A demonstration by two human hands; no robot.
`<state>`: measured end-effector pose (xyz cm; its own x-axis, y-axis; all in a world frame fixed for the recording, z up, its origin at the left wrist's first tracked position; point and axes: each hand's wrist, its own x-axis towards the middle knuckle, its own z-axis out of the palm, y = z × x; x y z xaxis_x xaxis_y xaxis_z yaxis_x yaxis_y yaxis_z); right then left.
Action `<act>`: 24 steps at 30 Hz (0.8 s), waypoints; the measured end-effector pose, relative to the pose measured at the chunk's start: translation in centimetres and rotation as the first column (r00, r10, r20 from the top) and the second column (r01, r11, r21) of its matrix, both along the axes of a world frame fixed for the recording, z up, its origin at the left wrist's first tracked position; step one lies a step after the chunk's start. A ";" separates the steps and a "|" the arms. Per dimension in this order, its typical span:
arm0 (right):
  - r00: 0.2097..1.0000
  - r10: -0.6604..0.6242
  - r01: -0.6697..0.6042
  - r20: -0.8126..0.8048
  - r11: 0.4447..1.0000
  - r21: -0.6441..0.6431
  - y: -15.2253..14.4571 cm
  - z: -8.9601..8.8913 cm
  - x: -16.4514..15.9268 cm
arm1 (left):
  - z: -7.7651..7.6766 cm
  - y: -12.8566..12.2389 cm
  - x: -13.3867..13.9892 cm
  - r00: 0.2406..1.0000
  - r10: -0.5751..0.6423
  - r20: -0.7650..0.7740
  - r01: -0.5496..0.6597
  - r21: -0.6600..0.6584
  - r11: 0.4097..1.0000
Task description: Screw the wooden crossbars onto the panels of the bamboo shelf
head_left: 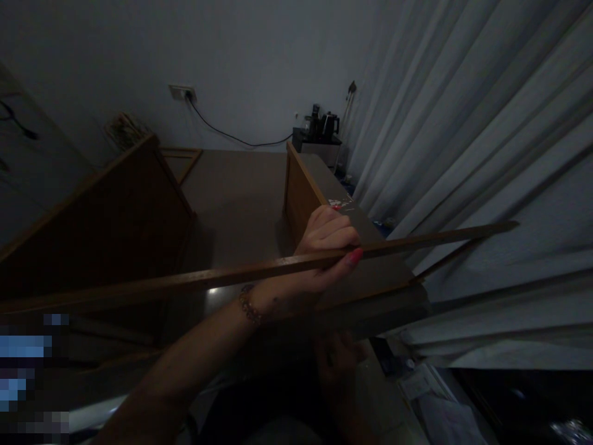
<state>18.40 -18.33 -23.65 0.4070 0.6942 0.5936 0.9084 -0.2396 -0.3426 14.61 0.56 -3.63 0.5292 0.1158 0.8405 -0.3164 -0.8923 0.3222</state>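
My left hand [327, 238] reaches up from the lower left, a beaded bracelet [250, 306] on its wrist. Its fingers are curled over a long, narrow wooden rail [259, 269], and the thumb with its red nail presses the near side. The rail crosses the view, rising slightly toward the curtain; a second wooden edge [365, 293] runs below it. Lower down, in deep shadow, is my right hand [338, 358]. Its fingers look partly bent beneath the rail, but dimness hides whether they hold anything.
Wooden panels stand at left [106, 228] and centre [303, 188]. A black kettle [329, 125] sits on a small dark cabinet [319, 145] by the wall; its cable reaches a wall socket [182, 93]. A long pale curtain [445, 123] hangs at right. Papers [426, 389] lie lower right.
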 end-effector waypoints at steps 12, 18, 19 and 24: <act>0.998 -0.049 0.049 -0.040 0.999 0.007 0.1 0.2 -0.8 | 0.0 0.2 -0.1 1.000 0.004 0.015 -0.005 0.030 1.000; 0.998 -0.012 0.012 -0.061 1.000 -0.003 0.0 0.2 -0.5 | 0.0 0.1 0.0 0.999 -0.010 0.032 0.009 0.018 1.000; 0.999 -0.005 0.005 -0.047 1.000 -0.005 0.0 0.2 -0.3 | 0.1 0.1 0.0 1.000 -0.006 0.023 0.005 0.021 1.000; 1.000 0.008 -0.007 0.014 0.999 -0.047 -0.3 0.5 0.3 | 0.3 -0.1 -0.2 1.000 0.022 -0.004 -0.022 0.032 0.999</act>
